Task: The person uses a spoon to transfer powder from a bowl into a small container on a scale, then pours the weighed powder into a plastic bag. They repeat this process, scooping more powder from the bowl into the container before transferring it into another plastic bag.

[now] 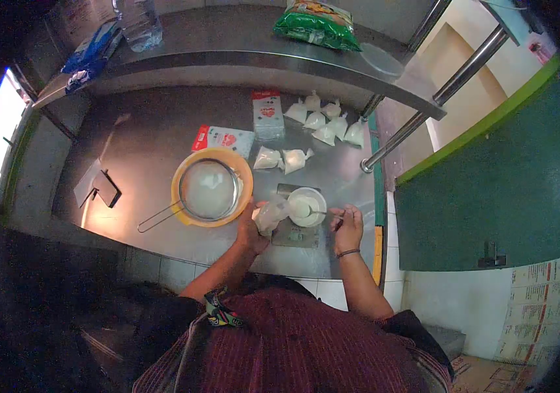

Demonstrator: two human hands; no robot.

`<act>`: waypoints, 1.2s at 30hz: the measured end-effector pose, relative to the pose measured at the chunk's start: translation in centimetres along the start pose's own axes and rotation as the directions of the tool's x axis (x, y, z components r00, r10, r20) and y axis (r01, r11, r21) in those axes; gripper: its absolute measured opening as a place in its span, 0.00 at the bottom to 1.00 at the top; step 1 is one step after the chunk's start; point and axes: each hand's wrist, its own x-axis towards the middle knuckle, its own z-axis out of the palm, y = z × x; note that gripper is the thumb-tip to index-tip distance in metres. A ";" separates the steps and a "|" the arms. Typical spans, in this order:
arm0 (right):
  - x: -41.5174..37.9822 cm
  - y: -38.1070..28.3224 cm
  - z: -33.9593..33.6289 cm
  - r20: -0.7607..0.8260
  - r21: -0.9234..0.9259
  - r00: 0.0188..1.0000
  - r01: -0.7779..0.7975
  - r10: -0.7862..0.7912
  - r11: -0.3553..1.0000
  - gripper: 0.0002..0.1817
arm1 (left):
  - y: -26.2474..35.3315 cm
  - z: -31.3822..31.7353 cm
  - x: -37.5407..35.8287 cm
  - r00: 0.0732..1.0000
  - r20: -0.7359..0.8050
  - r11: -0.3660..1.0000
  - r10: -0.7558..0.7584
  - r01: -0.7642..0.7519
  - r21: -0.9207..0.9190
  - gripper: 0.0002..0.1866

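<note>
Nearest to us, our left hand [252, 230] holds a small clear plastic bag [271, 213] upright, its fingers closed around the neck; the bag already looks partly filled with white powder. At about three o'clock from it, our right hand [347, 227] pinches the handle of a spoon [322, 212] whose bowl dips into a small white bowl [306, 206], itself resting on what seems to be a scale [295, 234] on the steel surface [149, 137].

At nine o'clock from the bag stands an orange basin [244, 171] with a wire sieve [208, 190] lying in it, holding more of the white powder, so we judge that stock remains to be portioned.

Farther off, towards twelve o'clock, two tied-off bags [283, 159] lie beside two red-and-white cartons [267, 113], and beyond them a cluster of about six more finished bags [327, 121]. We judge the work well under way: around eight bags done, one in hand, more to come.

On the upper shelf [241, 49] lies a green packet [316, 25].
</note>
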 end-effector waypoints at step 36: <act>-2.8 -13.5 5.2 0.202 -0.130 0.958 0.230 -0.202 0.964 0.09 | -0.9 2.5 3.3 0.927 0.374 0.978 0.030 -0.104 0.179 0.41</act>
